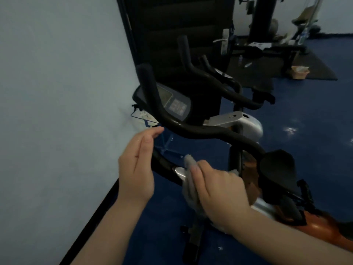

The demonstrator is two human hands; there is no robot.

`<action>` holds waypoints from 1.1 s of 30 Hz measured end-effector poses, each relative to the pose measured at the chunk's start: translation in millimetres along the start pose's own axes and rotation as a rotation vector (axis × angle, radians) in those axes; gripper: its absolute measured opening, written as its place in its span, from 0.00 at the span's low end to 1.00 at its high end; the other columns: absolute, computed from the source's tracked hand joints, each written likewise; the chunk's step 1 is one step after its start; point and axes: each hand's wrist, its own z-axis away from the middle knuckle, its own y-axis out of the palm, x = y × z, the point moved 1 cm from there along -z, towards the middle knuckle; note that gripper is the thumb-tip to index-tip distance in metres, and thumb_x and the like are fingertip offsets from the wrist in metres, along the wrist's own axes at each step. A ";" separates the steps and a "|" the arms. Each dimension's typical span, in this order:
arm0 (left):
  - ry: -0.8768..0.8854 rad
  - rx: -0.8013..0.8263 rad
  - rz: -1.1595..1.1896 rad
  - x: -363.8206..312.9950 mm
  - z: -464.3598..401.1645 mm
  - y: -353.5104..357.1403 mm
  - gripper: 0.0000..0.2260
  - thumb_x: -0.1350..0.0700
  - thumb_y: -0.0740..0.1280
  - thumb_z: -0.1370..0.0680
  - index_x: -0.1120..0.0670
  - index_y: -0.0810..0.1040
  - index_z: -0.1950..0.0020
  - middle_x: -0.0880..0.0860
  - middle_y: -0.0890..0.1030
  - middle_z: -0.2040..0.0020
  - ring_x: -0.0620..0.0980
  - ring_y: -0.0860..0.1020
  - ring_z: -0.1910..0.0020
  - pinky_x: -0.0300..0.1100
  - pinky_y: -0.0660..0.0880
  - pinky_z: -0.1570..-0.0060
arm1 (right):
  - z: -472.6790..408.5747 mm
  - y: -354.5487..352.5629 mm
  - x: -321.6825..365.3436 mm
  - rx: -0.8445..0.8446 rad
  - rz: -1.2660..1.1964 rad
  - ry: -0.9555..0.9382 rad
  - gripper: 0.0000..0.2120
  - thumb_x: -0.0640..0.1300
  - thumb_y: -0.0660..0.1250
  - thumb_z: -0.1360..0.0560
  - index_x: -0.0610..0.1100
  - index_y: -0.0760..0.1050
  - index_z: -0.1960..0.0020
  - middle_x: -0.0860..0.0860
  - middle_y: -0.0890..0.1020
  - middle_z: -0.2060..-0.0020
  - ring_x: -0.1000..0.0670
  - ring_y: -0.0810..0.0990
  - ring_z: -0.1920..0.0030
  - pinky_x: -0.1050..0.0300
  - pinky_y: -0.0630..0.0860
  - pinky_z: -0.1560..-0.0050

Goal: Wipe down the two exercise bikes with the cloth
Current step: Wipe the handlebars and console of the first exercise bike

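The near exercise bike (200, 133) has black curved handlebars, a grey console (172, 104) and an orange body at the lower right. My right hand (219, 190) presses a grey cloth (191, 180) onto the bike's lower left handlebar, beside a silver sensor patch (179, 172). My left hand (137, 167) hovers just left of that bar, fingers straight and together, holding nothing. A second exercise bike (244, 121) with a silver body and black handlebars stands behind the first.
A pale wall (57, 111) with a black skirting runs along the left. A dark door (181, 35) stands behind the bikes. The floor (305, 121) is blue; a black mat, a weight machine (263, 20), bottles and a small basket (299, 72) lie at the back right.
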 end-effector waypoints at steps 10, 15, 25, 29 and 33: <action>-0.105 0.119 0.046 -2.8 1.4 -6.5 0.24 0.41 0.49 0.19 0.47 0.71 0.29 0.38 0.75 0.34 0.33 0.69 0.32 0.23 0.63 0.38 | -11.2 -0.7 33.8 0.007 -0.191 -0.048 0.15 0.53 0.50 0.21 0.54 0.65 0.37 0.56 0.79 0.57 0.52 0.79 0.63 0.56 0.75 0.67; -0.121 0.060 0.069 -1.5 -1.0 -0.1 0.25 0.40 0.48 0.19 0.46 0.71 0.29 0.35 0.73 0.33 0.31 0.68 0.32 0.22 0.62 0.38 | -57.6 -0.9 46.4 0.179 -0.388 0.149 0.13 0.49 0.47 0.18 0.49 0.68 0.41 0.49 0.79 0.50 0.44 0.79 0.52 0.47 0.74 0.54; -0.103 0.070 0.055 -1.6 -1.0 -1.4 0.27 0.37 0.48 0.20 0.48 0.71 0.29 0.36 0.73 0.33 0.31 0.68 0.33 0.21 0.62 0.39 | -44.8 5.9 31.7 0.133 -0.097 -0.023 0.08 0.46 0.53 0.19 0.46 0.66 0.43 0.51 0.77 0.52 0.46 0.79 0.56 0.50 0.76 0.61; -0.113 0.013 -0.001 -5.3 3.6 1.7 0.18 0.48 0.52 0.18 0.46 0.73 0.32 0.34 0.75 0.37 0.31 0.71 0.36 0.22 0.66 0.41 | -49.9 4.1 61.4 -0.036 -0.122 -0.034 0.04 0.41 0.62 0.23 0.43 0.72 0.48 0.48 0.78 0.58 0.45 0.77 0.61 0.51 0.70 0.63; -0.107 0.078 -0.076 -10.1 -0.8 -7.2 0.17 0.48 0.57 0.20 0.46 0.75 0.33 0.37 0.76 0.36 0.32 0.71 0.36 0.27 0.68 0.38 | -19.9 -4.3 13.6 0.036 -0.335 -0.012 0.08 0.51 0.58 0.20 0.49 0.73 0.53 0.55 0.74 0.55 0.54 0.69 0.50 0.59 0.69 0.46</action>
